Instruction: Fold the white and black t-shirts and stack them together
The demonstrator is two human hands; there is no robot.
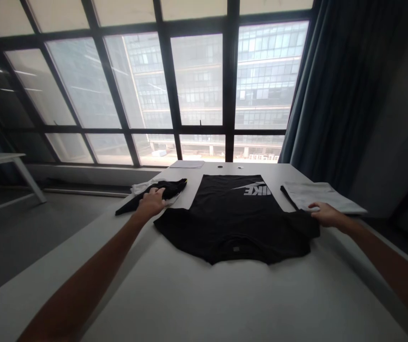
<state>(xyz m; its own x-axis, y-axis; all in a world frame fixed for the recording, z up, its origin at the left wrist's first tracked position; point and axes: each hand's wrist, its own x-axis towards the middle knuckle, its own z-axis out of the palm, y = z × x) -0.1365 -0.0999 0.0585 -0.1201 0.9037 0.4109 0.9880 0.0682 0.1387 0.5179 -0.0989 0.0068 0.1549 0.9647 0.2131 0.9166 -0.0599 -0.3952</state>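
A black T-shirt [232, 218] with a white Nike print lies spread flat on the white table, its neck opening toward me. My right hand [325, 215] is closed at the sleeve on the right, thumb and fingers pinched at its edge. On the left, my left hand [151, 202] reaches past the other sleeve to a crumpled black garment [171, 188]. Its fingers are bent onto that dark cloth and appear to grip it. Beneath and behind the black garment shows some white cloth [141, 186].
Folded white cloth [327, 197] with a dark edge lies at the table's right side. Flat white sheets [187, 164] and small dark round things are at the far edge. Windows stand behind, a dark curtain [327, 118] at right, another table [0, 158] at left.
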